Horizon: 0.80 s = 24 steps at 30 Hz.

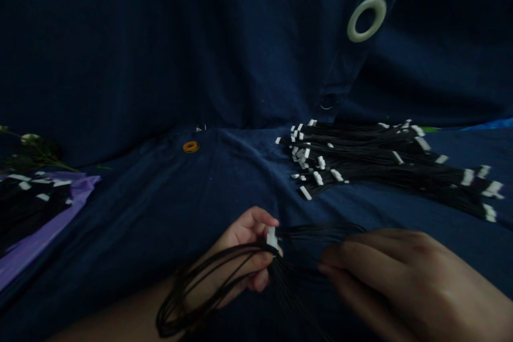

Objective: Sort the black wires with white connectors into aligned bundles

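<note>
My left hand is closed on a white plastic connector, pinched between thumb and fingers. Thin black wires run from it to the right, and a looped bundle of black wires bends back over my left wrist. More strands hang below the connector. On the right, my right hand is closed, its thumb and fingers together on the black wires a short way from the connector. Its fingertips are partly hidden by the hand and slightly blurred.
A pile of black wire harnesses with white connectors lies at the right on dark blue cloth. An orange-brown ring of bands lies at centre left. Far left, more harnesses rest on a purple sheet beside white flowers.
</note>
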Available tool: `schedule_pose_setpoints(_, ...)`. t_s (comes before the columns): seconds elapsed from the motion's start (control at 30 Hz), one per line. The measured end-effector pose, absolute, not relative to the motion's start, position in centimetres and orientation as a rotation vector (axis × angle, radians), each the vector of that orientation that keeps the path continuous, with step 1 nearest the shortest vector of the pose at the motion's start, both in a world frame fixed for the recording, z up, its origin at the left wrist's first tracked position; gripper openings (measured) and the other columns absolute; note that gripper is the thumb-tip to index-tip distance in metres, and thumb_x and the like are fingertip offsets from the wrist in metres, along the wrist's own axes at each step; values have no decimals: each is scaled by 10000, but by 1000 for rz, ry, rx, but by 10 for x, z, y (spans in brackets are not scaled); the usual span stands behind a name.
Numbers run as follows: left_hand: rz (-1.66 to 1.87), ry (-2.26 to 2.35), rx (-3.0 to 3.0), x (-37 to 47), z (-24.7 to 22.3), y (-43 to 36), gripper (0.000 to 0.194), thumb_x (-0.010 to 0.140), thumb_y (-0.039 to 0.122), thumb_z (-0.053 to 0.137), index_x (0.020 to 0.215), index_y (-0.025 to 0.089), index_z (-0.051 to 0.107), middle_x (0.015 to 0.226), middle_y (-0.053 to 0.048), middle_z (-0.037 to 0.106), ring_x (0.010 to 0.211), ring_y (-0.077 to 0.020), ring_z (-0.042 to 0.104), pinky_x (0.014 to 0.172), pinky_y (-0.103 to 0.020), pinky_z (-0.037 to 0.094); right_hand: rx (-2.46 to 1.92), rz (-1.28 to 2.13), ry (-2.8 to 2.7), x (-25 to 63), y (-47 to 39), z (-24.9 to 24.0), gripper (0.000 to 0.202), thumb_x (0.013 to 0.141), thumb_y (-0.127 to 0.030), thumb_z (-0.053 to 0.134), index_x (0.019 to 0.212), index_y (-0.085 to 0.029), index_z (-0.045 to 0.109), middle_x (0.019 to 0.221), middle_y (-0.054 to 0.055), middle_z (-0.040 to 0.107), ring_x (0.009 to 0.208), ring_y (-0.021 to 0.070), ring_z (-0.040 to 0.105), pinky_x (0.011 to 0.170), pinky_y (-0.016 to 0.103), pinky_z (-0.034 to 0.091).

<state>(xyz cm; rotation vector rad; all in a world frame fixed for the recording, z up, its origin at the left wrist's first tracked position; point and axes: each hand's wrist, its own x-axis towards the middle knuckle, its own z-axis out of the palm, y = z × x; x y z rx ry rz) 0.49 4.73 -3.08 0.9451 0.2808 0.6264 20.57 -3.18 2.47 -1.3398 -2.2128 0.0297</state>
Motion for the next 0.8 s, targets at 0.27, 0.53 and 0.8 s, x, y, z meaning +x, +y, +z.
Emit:
schedule_pose_setpoints(0.27, 646, 239, 977, 8, -46, 56, 237, 760, 136, 601, 966, 213, 512, 789, 31, 490, 407, 4, 490, 367, -83, 394, -1408, 212, -2243, 206, -34, 22, 166, 787, -146, 425, 742, -259, 537, 638, -33, 569, 506, 123, 513, 477, 276, 323)
schedule_pose_setpoints(0.53, 661, 316, 935, 9, -32, 50, 240, 747, 139, 625, 964, 181, 531, 826, 27, 506, 448, 22, 504, 409, -61, 404, -1368, 82, -2296, 208, -33, 23, 194, 832, -152, 369, 788, -251, 530, 645, -44, 564, 499, 101, 507, 475, 249, 331)
schedule_pose_setpoints(0.8, 642, 239, 885, 7, -35, 50, 274, 747, 92, 604, 981, 229, 566, 800, 24, 539, 459, 6, 537, 409, -54, 410, -1315, 33, -2269, 206, -34, 23, 194, 820, -139, 367, 815, -248, 527, 645, -48, 564, 501, 94, 501, 482, 245, 340)
